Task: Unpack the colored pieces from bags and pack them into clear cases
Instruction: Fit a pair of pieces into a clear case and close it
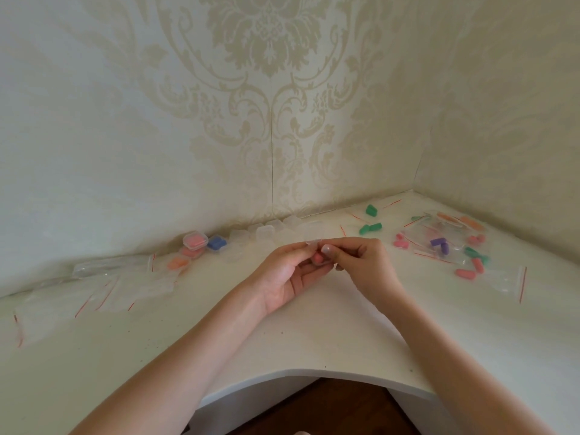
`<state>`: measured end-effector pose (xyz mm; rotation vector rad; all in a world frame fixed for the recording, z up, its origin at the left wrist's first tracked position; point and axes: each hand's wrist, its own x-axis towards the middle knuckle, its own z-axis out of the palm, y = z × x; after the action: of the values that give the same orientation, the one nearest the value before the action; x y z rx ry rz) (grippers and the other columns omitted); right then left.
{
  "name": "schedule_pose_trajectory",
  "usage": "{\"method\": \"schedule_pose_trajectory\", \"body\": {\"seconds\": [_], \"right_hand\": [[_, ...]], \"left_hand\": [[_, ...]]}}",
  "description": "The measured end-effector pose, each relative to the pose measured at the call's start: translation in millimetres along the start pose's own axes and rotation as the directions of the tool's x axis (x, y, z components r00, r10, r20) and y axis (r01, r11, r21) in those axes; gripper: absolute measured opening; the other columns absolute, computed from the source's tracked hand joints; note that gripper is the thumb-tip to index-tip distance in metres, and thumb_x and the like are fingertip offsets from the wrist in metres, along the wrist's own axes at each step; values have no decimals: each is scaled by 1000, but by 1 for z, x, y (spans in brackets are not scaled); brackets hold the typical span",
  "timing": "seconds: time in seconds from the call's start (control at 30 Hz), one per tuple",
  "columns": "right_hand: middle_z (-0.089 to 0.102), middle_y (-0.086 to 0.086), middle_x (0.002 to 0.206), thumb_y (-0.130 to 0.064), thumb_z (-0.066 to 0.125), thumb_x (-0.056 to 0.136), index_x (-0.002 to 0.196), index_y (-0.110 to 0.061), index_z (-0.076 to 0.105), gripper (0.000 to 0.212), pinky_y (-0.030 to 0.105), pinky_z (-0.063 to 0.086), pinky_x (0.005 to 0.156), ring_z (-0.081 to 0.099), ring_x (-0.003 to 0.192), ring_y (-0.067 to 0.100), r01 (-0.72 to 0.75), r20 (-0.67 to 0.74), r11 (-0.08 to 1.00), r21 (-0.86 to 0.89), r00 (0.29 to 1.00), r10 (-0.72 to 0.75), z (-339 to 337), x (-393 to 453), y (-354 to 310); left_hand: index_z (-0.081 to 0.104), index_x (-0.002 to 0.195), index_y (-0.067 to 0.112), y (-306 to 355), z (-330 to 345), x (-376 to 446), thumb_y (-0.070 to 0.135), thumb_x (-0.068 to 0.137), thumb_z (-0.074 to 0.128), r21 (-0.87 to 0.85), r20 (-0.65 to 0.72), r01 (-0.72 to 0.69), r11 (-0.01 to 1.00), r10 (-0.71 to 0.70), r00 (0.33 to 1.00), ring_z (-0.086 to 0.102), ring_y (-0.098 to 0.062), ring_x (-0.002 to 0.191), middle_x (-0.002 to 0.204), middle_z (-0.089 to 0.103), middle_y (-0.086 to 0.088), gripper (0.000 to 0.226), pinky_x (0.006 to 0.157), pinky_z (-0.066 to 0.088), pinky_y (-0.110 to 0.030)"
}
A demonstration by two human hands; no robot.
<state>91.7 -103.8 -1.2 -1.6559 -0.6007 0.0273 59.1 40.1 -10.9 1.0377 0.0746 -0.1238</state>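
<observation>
My left hand and my right hand meet over the middle of the white desk, pinching a small clear case with a pink piece inside it. Filled cases sit at the back left: one pink, one blue, one orange. Empty clear cases line the wall. Green pieces lie at the back right. Bags with purple, pink and orange pieces lie at the right.
Empty clear zip bags with red strips are spread over the left of the desk. Another bag lies at the far right. Loose pink pieces sit near it. The desk's curved front edge has dark floor below. Patterned walls form a corner.
</observation>
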Motion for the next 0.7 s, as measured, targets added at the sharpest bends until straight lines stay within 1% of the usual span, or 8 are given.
{"method": "schedule_pose_trajectory", "body": {"seconds": [0.07, 0.13, 0.27, 0.37, 0.43, 0.53, 0.63, 0.7], "right_hand": [[70, -7, 62, -2, 60, 89, 97, -15, 72, 19, 10, 44, 58, 60, 56, -3, -41, -22, 995, 95, 999, 43, 0, 0, -2], [71, -8, 65, -4, 60, 90, 97, -14, 72, 18, 11, 42, 55, 54, 50, -1, -71, -86, 985, 158, 993, 85, -2, 2, 0], [72, -7, 92, -19, 60, 92, 96, -25, 73, 15, 14, 48, 68, 57, 67, 2, -121, -176, 980, 159, 973, 149, -8, 10, 9], [70, 1, 98, -7, 54, 95, 102, -22, 71, 24, 16, 52, 80, 66, 78, 3, -138, -120, 968, 211, 979, 165, -5, 10, 12], [72, 1, 88, -3, 55, 93, 100, -21, 71, 25, 23, 54, 84, 68, 81, 8, -98, -103, 985, 141, 988, 113, -2, 7, 11], [73, -2, 80, -6, 63, 88, 95, -22, 72, 20, 27, 56, 81, 70, 80, 13, -35, -144, 999, 17, 989, 37, 0, 4, 8], [70, -13, 81, -12, 70, 82, 84, -24, 69, 13, 15, 47, 74, 64, 82, 5, 51, -169, 987, -154, 983, -77, 1, 2, 7], [67, -19, 76, -13, 72, 80, 77, -23, 67, 11, 9, 38, 67, 58, 76, -2, 58, -173, 975, -213, 980, -96, 1, 2, 8]], "left_hand": [[63, 94, -3, 0, 1, -1, 5, 96, 49, -8, -4, 0, 1000, 0, 1000, 66, -23, 90, 71, 61, -7, 17, 86, 56, -29], [66, 101, -2, 0, 2, -2, 4, 95, 50, -7, -8, 6, 1000, -6, 1000, 68, -24, 92, 75, 62, -8, 18, 86, 56, -29], [54, 119, -10, 1, 2, 0, 0, 95, 49, -36, -66, 23, 999, -25, 998, 69, -28, 95, 104, 56, -23, 26, 81, 57, -28], [53, 119, -8, 0, 2, 1, -2, 95, 48, -57, -83, 25, 998, -30, 996, 67, -29, 94, 101, 54, -23, 25, 78, 58, -27], [51, 122, -9, -1, 2, 1, -2, 95, 48, -53, -93, 22, 998, -27, 995, 66, -29, 96, 91, 62, -18, 28, 80, 58, -29], [54, 119, -9, -1, 2, 2, -2, 96, 47, -28, -96, 22, 999, -24, 995, 68, -25, 90, 78, 66, -11, 25, 84, 56, -29], [59, 111, -7, -2, 3, 1, 0, 96, 46, 26, -76, 19, 999, -17, 997, 69, -13, 72, 83, 63, -10, 20, 87, 55, -30], [58, 115, -7, -4, 3, 2, 0, 96, 46, 42, -61, 19, 999, -16, 998, 69, -10, 71, 81, 68, -7, 23, 85, 56, -30]]}}
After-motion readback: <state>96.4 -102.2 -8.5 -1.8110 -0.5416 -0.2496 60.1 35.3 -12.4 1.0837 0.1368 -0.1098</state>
